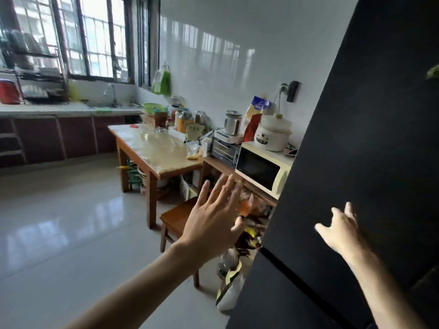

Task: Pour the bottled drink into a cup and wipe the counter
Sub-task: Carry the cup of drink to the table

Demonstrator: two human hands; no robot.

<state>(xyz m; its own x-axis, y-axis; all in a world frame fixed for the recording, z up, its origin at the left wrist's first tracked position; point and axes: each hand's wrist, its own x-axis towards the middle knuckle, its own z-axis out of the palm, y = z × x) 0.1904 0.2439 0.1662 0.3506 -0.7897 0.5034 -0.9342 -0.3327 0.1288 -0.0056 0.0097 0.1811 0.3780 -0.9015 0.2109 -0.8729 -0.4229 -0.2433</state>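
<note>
My left hand is stretched forward in mid-air with its fingers spread, holding nothing, in front of a low shelf beside a tall black fridge. My right hand reaches toward the fridge's black front, fingers apart and empty. Whether it touches the door I cannot tell. A wooden table with a glossy top stands further back, and a clear glass sits on it near the far end. No bottled drink or cloth can be made out clearly.
A white microwave, a small oven, a cooker and a blender crowd the shelf by the wall. A wooden stool stands below my left hand. Bags lie at the fridge's foot. The sink counter runs under the window.
</note>
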